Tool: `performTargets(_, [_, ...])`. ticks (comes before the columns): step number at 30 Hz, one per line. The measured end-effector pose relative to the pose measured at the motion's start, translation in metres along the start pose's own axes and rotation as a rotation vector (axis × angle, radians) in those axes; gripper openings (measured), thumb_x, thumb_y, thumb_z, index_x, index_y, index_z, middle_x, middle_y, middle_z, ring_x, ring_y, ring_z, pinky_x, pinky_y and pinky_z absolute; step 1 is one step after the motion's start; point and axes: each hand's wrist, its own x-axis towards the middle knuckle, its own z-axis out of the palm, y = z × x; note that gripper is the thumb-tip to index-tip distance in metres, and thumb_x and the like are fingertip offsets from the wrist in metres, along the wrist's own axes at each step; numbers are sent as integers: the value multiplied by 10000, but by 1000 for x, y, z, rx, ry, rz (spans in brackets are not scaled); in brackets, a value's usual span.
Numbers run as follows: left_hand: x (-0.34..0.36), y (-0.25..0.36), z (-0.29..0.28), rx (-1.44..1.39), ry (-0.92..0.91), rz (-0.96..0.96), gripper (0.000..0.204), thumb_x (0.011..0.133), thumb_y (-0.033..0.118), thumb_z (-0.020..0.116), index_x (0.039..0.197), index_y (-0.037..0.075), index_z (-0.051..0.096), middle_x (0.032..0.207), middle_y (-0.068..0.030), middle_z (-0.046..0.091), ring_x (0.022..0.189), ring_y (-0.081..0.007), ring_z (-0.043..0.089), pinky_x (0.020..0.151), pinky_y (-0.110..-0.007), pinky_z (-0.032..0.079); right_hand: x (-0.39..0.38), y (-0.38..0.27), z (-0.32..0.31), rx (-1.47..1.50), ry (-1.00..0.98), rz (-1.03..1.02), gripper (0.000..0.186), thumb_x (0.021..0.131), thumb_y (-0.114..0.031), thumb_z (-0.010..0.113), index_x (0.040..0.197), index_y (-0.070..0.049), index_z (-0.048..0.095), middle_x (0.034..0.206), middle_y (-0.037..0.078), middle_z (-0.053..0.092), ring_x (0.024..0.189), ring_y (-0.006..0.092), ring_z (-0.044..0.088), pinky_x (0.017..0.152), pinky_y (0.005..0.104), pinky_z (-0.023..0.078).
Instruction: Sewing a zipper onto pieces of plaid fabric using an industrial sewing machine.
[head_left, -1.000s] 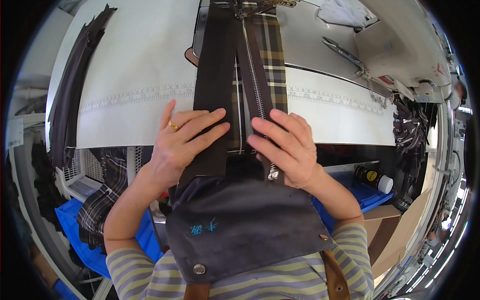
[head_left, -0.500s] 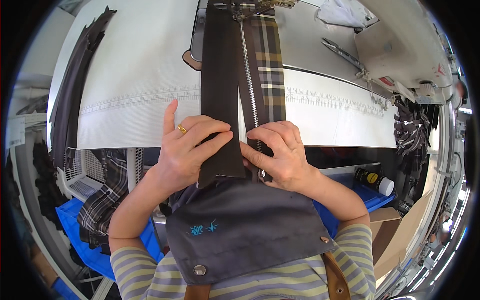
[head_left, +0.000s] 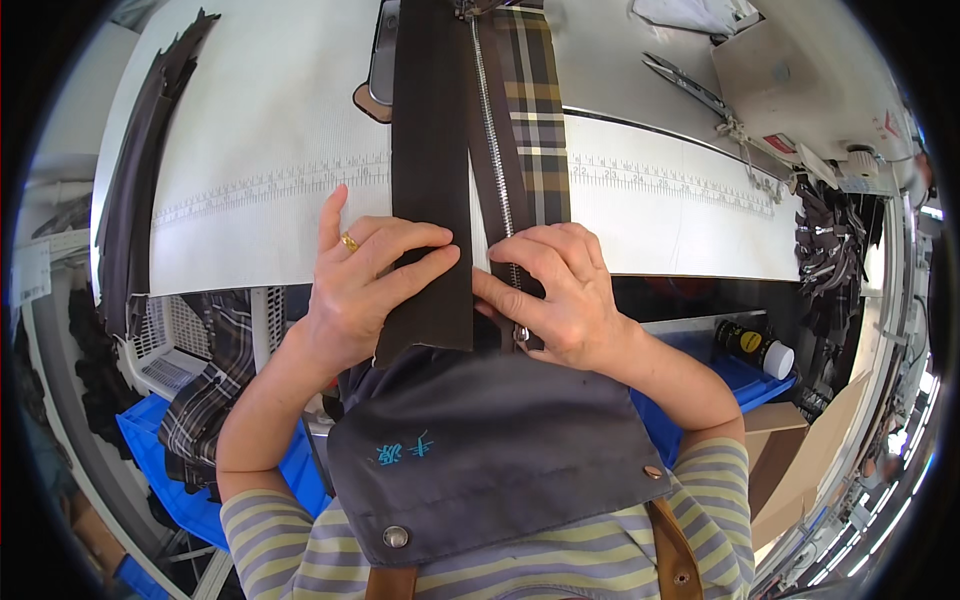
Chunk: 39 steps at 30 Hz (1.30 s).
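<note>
A long dark brown fabric strip [head_left: 430, 130] runs from the sewing machine's foot [head_left: 472, 10] at the top down past the table's near edge. My left hand [head_left: 362, 285] grips its right edge near the lower end between thumb and fingers, the little finger raised. Beside it lies a metal-toothed zipper [head_left: 490, 120] on dark tape, over a plaid fabric piece [head_left: 538, 140]. My right hand [head_left: 565, 290] pinches the zipper tape near its lower end, where the slider [head_left: 521, 334] hangs. A narrow gap parts strip and zipper. What lies beneath the right fingers is hidden.
A white table with a printed ruler [head_left: 270, 188] spans the view. Dark strips [head_left: 150, 170] hang over its left edge, zippers [head_left: 832, 240] at its right. Tweezers [head_left: 685, 85] lie by the machine. Blue bins [head_left: 160, 480] sit below; a black bottle [head_left: 745, 345] stands right.
The whole view has shifted slightly upward. The dark strip's lower end has swung a little left with my left hand. Both hands keep their grip.
</note>
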Motion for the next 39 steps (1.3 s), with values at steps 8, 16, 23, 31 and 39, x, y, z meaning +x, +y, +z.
performTargets(8, [-7,-6,9,19,117,116,164,756,82,586,919,91,601,1054,-53,654,888,-204,630,1105,-470,252,-6,-6,-7,-23,108,-99,285,635,-80,662,916,-32,670,1058,89,661,970,222,622,780,333,450])
performTargets(16, [-9,-4,8,-1,117,115,147,783,106,560,926,74,554,1092,-96,632,900,-222,630,1088,-466,288,3,-18,-3,-71,78,-92,219,680,-76,654,890,-16,667,1026,93,674,940,212,638,757,322,455])
performTargets(23, [-8,-4,5,2,89,106,133,788,123,564,911,76,557,1086,-88,631,900,-219,626,1098,-473,266,7,-22,-1,-98,87,-127,208,682,-77,645,878,-10,668,998,104,674,933,213,635,751,317,457])
performTargets(31, [-7,-1,4,6,73,81,259,752,150,616,1002,88,649,1062,-47,629,911,-198,615,1119,-470,211,6,-22,4,-79,74,-134,204,678,-83,654,866,-3,665,964,114,670,931,218,632,724,320,462])
performTargets(39, [-2,5,-8,76,-25,37,380,702,215,693,1067,107,686,1076,-29,604,932,-192,612,1100,-566,162,8,-6,-21,67,-72,-161,314,702,-91,646,999,8,664,1094,153,638,1040,295,602,845,379,486])
